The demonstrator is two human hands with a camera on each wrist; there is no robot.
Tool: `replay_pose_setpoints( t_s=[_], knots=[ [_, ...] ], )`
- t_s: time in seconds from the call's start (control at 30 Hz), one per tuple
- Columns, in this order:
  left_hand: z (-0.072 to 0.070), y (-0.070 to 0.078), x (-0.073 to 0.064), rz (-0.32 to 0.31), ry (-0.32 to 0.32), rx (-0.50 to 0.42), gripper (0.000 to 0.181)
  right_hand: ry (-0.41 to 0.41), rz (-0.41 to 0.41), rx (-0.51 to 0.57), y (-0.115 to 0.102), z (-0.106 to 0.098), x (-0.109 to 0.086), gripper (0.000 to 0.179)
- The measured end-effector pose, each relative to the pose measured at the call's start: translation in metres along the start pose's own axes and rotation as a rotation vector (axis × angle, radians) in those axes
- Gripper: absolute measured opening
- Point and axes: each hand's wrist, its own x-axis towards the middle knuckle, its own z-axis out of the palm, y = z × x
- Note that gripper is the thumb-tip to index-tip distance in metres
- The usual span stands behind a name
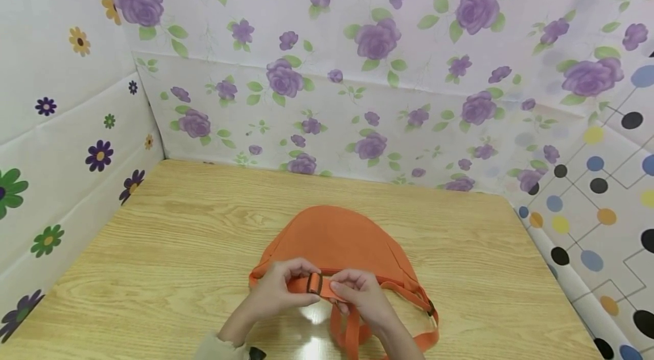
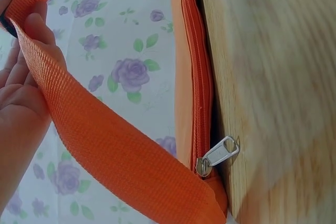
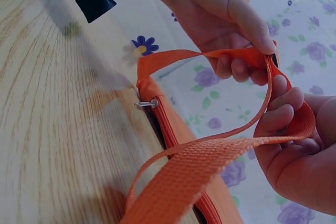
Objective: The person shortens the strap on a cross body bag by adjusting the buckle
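Observation:
An orange half-moon bag (image 1: 332, 241) lies on the table, its zipped edge facing me. In front of it, my left hand (image 1: 276, 294) grips the orange strap (image 2: 121, 145) beside a dark slider buckle (image 1: 314, 283), thumb below and fingers above. Close on the buckle's other side, my right hand (image 1: 365, 297) pinches the webbing between thumb and fingers. A loop of strap passes over the right fingers in the right wrist view and hangs below them. The silver zipper pull (image 2: 220, 151) sits at one end of the bag's zipper.
Under the bag is a wood-grain table (image 1: 168, 246). Flowered sheeting (image 1: 327, 116) rises behind it, with a dotted sheet (image 1: 592, 260) along the right side. More strap with a second dark buckle (image 1: 431, 308) curves along the bag's right end.

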Motion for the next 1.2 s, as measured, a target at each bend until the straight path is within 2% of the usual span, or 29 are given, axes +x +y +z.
replay_pose_setpoints(
  t_s=[0.13,0.23,0.4,0.6,0.73,0.97,1.07,1.2],
  knots=[
    [0.003,-0.001,0.002,-0.005,-0.010,-0.012,0.028,0.013,0.029,-0.023,0.000,0.001,0.001,0.032],
    [0.007,0.004,0.004,0.003,-0.026,-0.020,0.026,0.009,0.037,-0.022,0.000,0.001,0.000,0.023],
    [0.011,0.021,0.007,0.057,-0.033,0.001,0.018,-0.012,0.024,-0.018,0.000,-0.001,0.000,0.006],
    [0.012,0.020,0.008,0.113,-0.029,-0.016,0.016,-0.024,0.014,-0.012,-0.001,-0.003,-0.001,0.005],
    [0.012,0.020,0.008,0.106,-0.019,-0.035,0.016,-0.035,-0.002,-0.009,-0.002,-0.004,-0.001,0.009],
    [0.011,0.021,0.008,0.109,0.002,-0.015,0.015,-0.043,0.018,-0.023,-0.003,-0.009,-0.004,0.030],
    [0.010,0.021,0.009,0.097,0.013,-0.010,0.016,-0.030,0.042,-0.033,-0.003,-0.013,-0.006,0.028],
    [0.009,0.023,0.008,0.072,0.022,-0.013,0.015,-0.005,0.071,-0.040,-0.003,-0.017,-0.009,0.017]
  ],
)
